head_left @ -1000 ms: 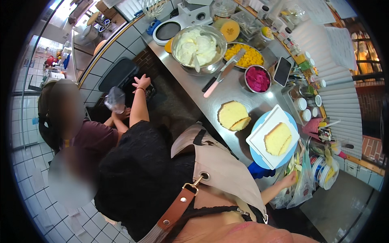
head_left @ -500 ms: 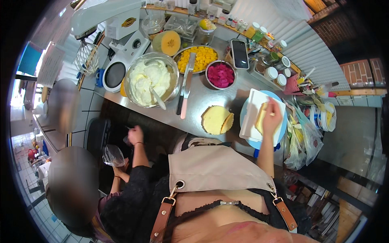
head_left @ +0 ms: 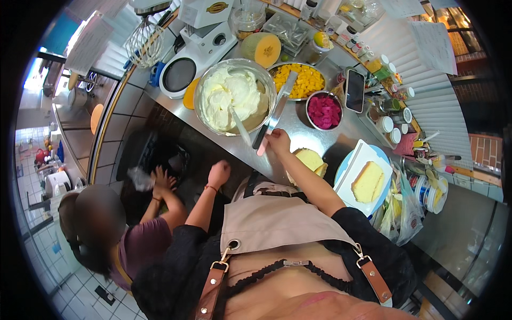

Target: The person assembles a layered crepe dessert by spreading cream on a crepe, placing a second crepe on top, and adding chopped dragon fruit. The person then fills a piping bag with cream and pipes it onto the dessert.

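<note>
We touch the pink handle (head_left: 262,150) on the desk (head_left: 302,136) with our right hand (head_left: 279,142); whether its fingers clamp, we cannot tell. Our left hand (head_left: 219,174) curls, fingers together.

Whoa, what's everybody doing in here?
The person's right hand is at a pink-handled spatula, seemingly touching it, beside the steel bowl of white cream. The left hand is curled, off the counter, with nothing visible in it. Cut yellow cake lies on a white board. A co-worker's hand is near a clear plastic bag.
</note>
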Available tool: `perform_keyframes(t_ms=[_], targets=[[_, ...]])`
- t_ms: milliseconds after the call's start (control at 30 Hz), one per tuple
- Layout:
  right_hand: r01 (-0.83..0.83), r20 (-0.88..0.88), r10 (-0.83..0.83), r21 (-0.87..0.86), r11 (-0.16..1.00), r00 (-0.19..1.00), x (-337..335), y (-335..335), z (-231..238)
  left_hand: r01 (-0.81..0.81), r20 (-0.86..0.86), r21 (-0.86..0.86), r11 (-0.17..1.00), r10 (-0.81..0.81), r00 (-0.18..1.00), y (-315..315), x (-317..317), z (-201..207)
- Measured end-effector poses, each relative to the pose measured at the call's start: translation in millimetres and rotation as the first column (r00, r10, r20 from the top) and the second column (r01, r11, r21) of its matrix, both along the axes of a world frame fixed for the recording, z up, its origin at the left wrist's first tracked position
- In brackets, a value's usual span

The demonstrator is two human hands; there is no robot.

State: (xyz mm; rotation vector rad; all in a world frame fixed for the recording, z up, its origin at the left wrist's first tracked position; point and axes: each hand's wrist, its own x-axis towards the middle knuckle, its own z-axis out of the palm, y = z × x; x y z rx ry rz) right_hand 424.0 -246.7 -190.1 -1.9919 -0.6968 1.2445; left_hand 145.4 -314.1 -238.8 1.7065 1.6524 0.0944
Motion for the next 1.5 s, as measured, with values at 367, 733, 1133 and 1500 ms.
perform_keyframes(t_ms=[367,733,1133,1500], targets=[[-0.032,0.059,0.026,0.117,0.993,0.998,12,7,-52,0.045,-0.022,0.2,0.979,-0.041,0.999,70,151,67],[0.411,-0.625,-0.168,0.267,0.872,0.762,33,-60,69,0.03,0.025,0.282,0.959,-0.039,0.999,59,155,61],[-0.634,0.838,0.007,0.408,0.657,0.546,137,-84,224,-0.124,0.621,-0.112,0.986,0.167,0.766,-97,61,1],[-0.841,0.986,0.164,-0.056,0.538,0.039,92,42,261,-0.676,0.668,0.293,0.676,0.361,0.651,48,37,73]])
